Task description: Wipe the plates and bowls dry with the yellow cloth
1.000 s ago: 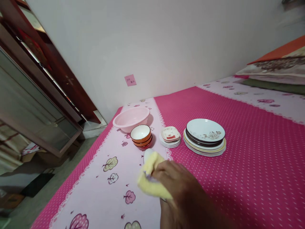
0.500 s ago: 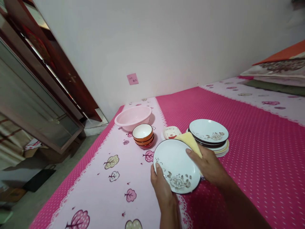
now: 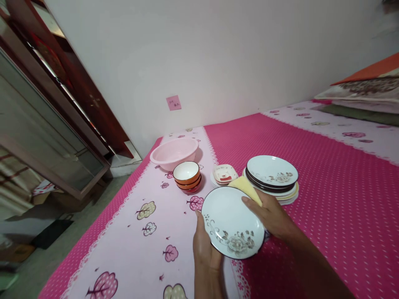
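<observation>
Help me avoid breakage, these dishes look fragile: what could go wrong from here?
The floral plate is gripped only at its left rim by the left hand; pressure from the right hand and its yellow cloth on the far edge might tip or slip it. That right hand also works close to the plate stack and small dishes, so a wide wipe could knock them.

One head-worn camera looks forward and down across the bed (image 3: 336,178) toward the wall (image 3: 218,54). The left hand (image 3: 204,249) with its plate (image 3: 232,222) and the right hand (image 3: 272,216) with its cloth (image 3: 246,187) sit close, low in mid-view.
</observation>
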Motion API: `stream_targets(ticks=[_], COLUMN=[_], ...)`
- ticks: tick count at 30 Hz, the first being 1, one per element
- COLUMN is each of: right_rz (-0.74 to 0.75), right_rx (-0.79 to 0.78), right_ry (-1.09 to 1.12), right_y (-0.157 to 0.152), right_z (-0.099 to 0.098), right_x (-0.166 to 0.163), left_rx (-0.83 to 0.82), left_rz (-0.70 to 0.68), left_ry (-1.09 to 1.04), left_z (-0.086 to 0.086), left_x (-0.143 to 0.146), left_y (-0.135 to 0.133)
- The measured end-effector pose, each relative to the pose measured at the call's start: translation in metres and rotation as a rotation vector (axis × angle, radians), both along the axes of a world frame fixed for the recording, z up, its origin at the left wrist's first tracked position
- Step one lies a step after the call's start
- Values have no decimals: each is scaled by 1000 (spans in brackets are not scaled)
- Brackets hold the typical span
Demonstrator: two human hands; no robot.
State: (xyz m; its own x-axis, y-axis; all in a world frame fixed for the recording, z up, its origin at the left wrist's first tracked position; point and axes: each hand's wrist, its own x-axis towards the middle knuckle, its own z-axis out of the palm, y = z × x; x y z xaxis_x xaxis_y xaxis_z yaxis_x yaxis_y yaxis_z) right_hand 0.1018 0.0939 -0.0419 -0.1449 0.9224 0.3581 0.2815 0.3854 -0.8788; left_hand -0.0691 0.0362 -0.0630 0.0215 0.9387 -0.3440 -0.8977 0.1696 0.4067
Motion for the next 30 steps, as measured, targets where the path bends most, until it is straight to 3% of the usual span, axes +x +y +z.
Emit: stream_targets(ticks=[8,12,15,18,25,30], right_rz=[-337,-456,-423,-358,-199,10], right_rx=[4,216,429,525,396,303], right_ry=[-160,-194,-257,-333,-444,-428], right_y=[1,-9,-14,-15,-22,-35], right_z=[-8,1,5,3,-3,3], right_x=[7,3,-5,-14,-41,-65], left_rx=[-57,-105,-108,-85,36,-30], left_rz=[200,259,257,238,178,203], left_ry=[106,152,167,158,71,-22], left_z=[2,-1,-4,-4,-4,-4], left_x=[3,3,4,6,16,19], left_y=[2,2,2,2,2,3])
